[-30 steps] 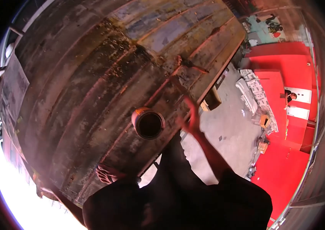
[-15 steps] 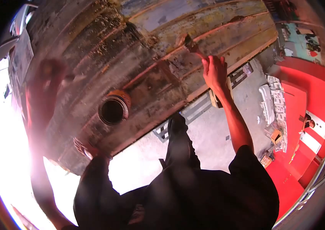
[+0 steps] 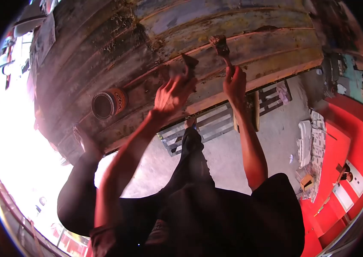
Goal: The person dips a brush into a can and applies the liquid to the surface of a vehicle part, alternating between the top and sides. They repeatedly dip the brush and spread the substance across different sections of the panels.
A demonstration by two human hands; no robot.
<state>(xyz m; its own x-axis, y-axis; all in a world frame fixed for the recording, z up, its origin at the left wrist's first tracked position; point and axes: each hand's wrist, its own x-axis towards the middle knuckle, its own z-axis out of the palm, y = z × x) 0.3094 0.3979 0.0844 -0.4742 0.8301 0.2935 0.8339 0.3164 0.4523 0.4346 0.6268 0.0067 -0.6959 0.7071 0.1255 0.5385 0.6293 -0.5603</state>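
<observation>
My right hand (image 3: pixel 235 85) is closed round the handle of a paintbrush (image 3: pixel 220 45), whose bristles rest on or just above the planked wooden surface (image 3: pixel 250 53). To its left, my left hand (image 3: pixel 174 95) is closed and slightly blurred. A dark, flat blade like a scraper (image 3: pixel 191 61) juts from its fingers; the handle is hidden. Left of both hands a round open can (image 3: pixel 120 99) with an orange label stands on the planks, its inside dark.
My bare foot (image 3: pixel 83 139) is on the planks at the left edge. My other foot (image 3: pixel 190 123) is by a slatted pallet (image 3: pixel 218 124) below. White stacked chairs (image 3: pixel 305 143), a cardboard box (image 3: pixel 306 182) and a red wall (image 3: pixel 338 141) lie to the right.
My left hand has swung from the far left across to the right, near the brush. The brush has turned more upright in my right hand. The view has shifted a little.
</observation>
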